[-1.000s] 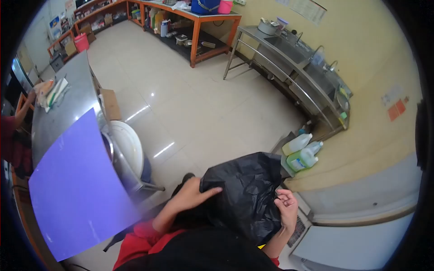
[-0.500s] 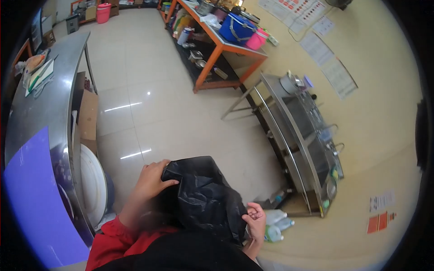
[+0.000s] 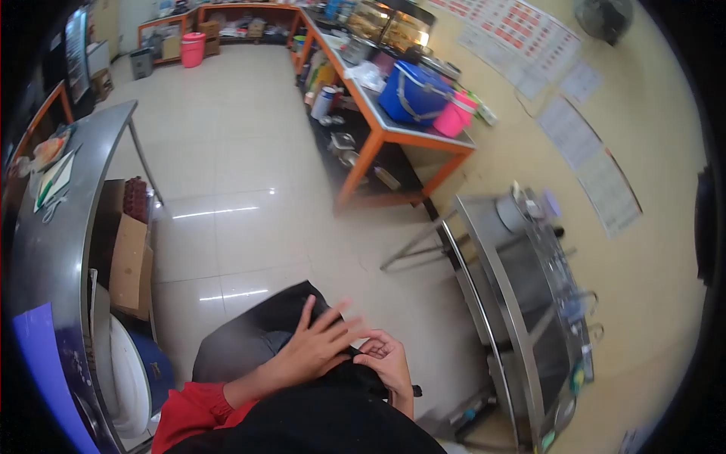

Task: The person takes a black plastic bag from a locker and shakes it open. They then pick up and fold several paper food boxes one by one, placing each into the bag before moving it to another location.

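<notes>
A black plastic bag (image 3: 234, 340) hangs in front of my body, against my black clothing. My left hand (image 3: 321, 349), coming out of a red sleeve, lies over the bag with its fingers spread and slightly blurred. Close beside it, my right hand (image 3: 384, 362) has its thumb and fingers bent together on the bag's edge. The lower part of the bag blends into the dark clothing, so its outline there is hard to make out.
A steel table (image 3: 83, 204) runs along the left, with a cardboard box (image 3: 130, 265) and white round lid (image 3: 130, 378) below. At right stands a steel sink (image 3: 503, 303). An orange-framed table (image 3: 370, 159) holds a blue cooler (image 3: 414, 94) and pink bucket (image 3: 455, 115).
My left hand has let go of the bag's rim, moved right and spread its fingers. My right hand has shifted left and up. The view has tilted up, showing more of the room.
</notes>
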`<state>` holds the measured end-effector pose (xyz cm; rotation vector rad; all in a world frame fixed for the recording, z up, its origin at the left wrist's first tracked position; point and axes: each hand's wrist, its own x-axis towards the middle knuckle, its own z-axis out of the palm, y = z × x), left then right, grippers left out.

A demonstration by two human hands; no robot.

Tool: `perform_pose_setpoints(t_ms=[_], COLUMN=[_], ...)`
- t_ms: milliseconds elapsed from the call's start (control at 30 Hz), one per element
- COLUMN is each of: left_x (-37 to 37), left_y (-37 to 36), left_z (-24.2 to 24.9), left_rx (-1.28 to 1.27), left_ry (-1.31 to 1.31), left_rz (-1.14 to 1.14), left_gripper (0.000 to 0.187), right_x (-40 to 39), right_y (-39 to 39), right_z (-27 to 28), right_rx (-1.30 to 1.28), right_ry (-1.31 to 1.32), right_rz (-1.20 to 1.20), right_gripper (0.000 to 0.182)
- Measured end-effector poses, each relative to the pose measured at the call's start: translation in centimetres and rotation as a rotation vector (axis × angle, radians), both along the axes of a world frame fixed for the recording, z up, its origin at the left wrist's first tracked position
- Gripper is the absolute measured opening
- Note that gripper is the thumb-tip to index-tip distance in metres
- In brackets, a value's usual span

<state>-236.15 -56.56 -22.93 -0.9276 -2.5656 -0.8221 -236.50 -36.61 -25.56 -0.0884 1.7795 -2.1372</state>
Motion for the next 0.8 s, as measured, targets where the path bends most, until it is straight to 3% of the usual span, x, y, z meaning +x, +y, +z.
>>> perform_pose_setpoints(t_ms=[100, 133, 233, 400, 567, 633, 700, 800], left_x=[-6.4, -8.5, -14.4, -27.4, -38.6, -42.4, -45.5, -49.5], left_y=[-1.8, -2.3, -4.0, -5.3, -0.6, 2.2, 5.0, 9.8], left_z=[-0.9, -1.4, -2.2, -2.2, -3.1, -3.7, -4.6, -7.4], left_rx=[-0.045, 0.081, 0.106, 0.007, 0.004, -0.063, -0.112, 0.078], left_ry=[-0.272, -0.191, -0.233, -0.406, -0.503, -0.585, -0.669, -0.689], left_rz=[-0.080, -0.063, -0.070, -0.361, -0.755, -0.880, -0.953, -0.962], left_gripper=[0.034, 0.025, 0.025, 0.022, 0.020, 0.027, 0.031, 0.036], right_x=[-7.8, -10.3, -16.6, -25.1, -30.2, -32.1, -34.7, -39.5], right_y=[-1.6, -2.0, -3.6, -5.3, -2.1, 0.4, 3.5, 8.4], right_z=[0.3, 0.5, -0.3, -0.5, -1.5, -3.0, -4.3, -4.7], right_rx=[0.018, 0.039, 0.057, 0.077, 0.030, 0.125, 0.239, 0.322], right_ry=[-0.030, -0.039, -0.022, -0.032, -0.093, -0.092, -0.127, -0.103], right_rz=[0.110, 0.125, 0.197, 0.024, -0.217, -0.261, -0.250, -0.203], right_gripper=[0.040, 0.040, 0.045, 0.042, 0.040, 0.031, 0.027, 0.022])
